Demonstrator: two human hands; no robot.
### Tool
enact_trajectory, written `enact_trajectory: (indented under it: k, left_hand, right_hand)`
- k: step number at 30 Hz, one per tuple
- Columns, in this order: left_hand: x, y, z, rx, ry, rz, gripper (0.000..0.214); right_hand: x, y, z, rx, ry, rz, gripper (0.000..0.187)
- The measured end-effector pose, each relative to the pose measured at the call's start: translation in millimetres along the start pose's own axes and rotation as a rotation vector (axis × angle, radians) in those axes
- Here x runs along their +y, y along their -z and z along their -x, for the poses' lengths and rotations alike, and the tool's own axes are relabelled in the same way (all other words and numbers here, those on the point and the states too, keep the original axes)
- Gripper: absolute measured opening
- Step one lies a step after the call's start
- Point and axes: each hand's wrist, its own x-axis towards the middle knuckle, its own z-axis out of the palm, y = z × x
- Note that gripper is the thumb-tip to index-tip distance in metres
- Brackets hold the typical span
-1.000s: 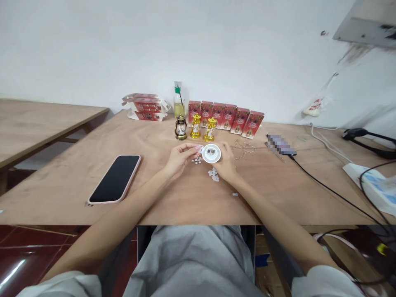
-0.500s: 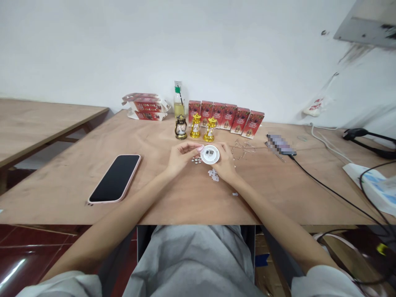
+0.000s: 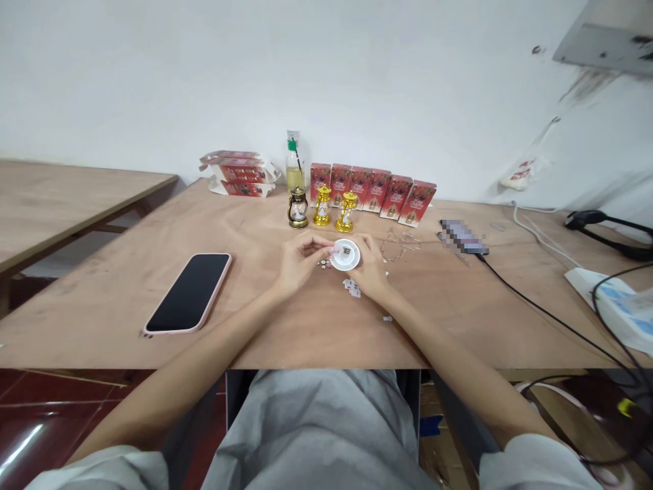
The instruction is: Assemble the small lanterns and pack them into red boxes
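Note:
My right hand (image 3: 371, 269) is wrapped round a small white round base (image 3: 352, 263) with dark parts set in its recess. My left hand (image 3: 302, 262) is pinched, its thumb and fingertips at the recess, covering part of it; whatever they hold is too small to make out. Below my fingertips lie several button cells (image 3: 324, 264) and a small heap of white plastic tabs (image 3: 352, 288). Beyond my hands stand a dark bronze mini lantern (image 3: 298, 209) and two gold ones, the nearer a gold mini lantern (image 3: 345, 212).
A row of red boxes (image 3: 378, 190) stands along the wall, beside a bottle of yellowish liquid (image 3: 294, 173) and flattened red cartons (image 3: 245, 175). A phone (image 3: 188, 292) lies left. Bent wire pieces (image 3: 400, 245), a cabled phone (image 3: 464, 237) and a power strip (image 3: 607, 299) are right.
My left fingertips have moved from the rim of the white base in over its recess and now hide part of it. My right hand keeps its hold.

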Motion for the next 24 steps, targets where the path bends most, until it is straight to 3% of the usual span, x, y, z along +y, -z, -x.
enact_trajectory:
  k: [6,15,24]
  left_hand:
    - [4,0.4,5,-0.021,-0.142,-0.314,0.024]
    - [-7,6.9,5,-0.102,-0.297,-0.479,0.028]
    - [-15,4.7,8,-0.055,-0.429,-0.622,0.022]
  right_hand:
    - [-1,0,0,0.004,-0.005,-0.004,0.033]
    - [-3,0,0,0.008,-0.022,-0.021,0.033]
    - [-4,-1,1,0.008,-0.009,-0.025,0.032]
